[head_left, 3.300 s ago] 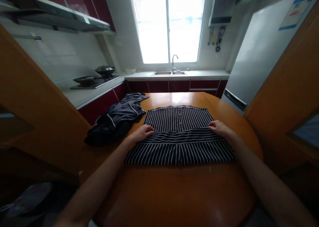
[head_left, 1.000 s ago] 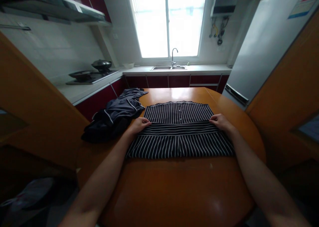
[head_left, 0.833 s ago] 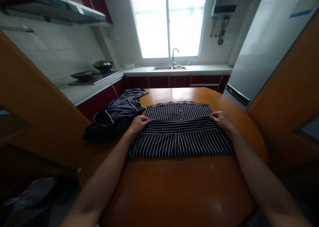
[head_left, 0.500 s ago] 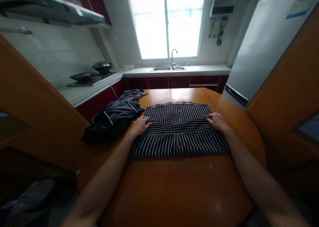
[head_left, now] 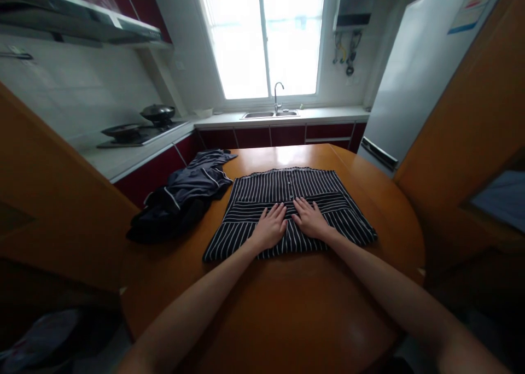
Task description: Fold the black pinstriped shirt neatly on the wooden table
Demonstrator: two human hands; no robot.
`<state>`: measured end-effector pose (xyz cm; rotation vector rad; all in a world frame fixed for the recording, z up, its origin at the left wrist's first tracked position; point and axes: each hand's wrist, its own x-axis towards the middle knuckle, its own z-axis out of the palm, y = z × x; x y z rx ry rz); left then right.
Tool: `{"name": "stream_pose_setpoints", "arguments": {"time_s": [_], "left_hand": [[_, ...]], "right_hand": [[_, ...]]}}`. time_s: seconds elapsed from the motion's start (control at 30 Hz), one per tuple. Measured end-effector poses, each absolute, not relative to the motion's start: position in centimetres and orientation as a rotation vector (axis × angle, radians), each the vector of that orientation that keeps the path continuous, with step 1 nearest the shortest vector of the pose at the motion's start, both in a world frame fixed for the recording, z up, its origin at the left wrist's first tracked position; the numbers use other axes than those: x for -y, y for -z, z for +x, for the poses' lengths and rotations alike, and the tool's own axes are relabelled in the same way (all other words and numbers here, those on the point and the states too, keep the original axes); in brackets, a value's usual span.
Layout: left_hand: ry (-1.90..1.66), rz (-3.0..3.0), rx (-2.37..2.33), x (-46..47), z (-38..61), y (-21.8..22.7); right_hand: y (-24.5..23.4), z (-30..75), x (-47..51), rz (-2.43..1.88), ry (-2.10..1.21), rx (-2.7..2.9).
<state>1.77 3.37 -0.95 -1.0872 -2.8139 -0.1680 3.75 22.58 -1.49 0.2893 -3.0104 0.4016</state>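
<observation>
A black garment with white stripes [head_left: 262,188] lies folded on the wooden table [head_left: 283,308], with small buttons down its upper middle. Across its centre runs a band of sideways stripes. My left hand [head_left: 269,226] rests flat on the cloth just left of the middle, fingers stretched out. Beside it, my right hand [head_left: 309,218] lies flat too, fingers spread, below the buttons. Neither hand grips anything; the palms cover part of the band and the lower section.
A heap of dark clothes [head_left: 184,193] with white piping sits at the table's left edge. Beyond the table are a stove with pans [head_left: 158,113], a sink [head_left: 258,115] under the window, and a fridge [head_left: 410,84] at the right.
Both hands have left the garment's side edges and come together at its middle, now flat with fingers out. The view has shifted slightly.
</observation>
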Motion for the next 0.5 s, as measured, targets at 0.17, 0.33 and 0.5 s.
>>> {"name": "stream_pose_setpoints", "arguments": {"time_s": [0.17, 0.33, 0.5], "left_hand": [[0.134, -1.073, 2.832, -3.1, 1.4, 0.8], [0.155, -1.063, 2.839, -3.3, 1.5, 0.9], [0.195, -1.058, 2.867, -3.3, 1.6, 0.6]], "right_hand": [[1.3, 2.6, -25.7, 0.042, -0.399, 3.073], [1.8, 1.9, -29.2, -0.226, -0.358, 3.108], [2.1, 1.6, -31.7, -0.395, -0.32, 3.092]]}}
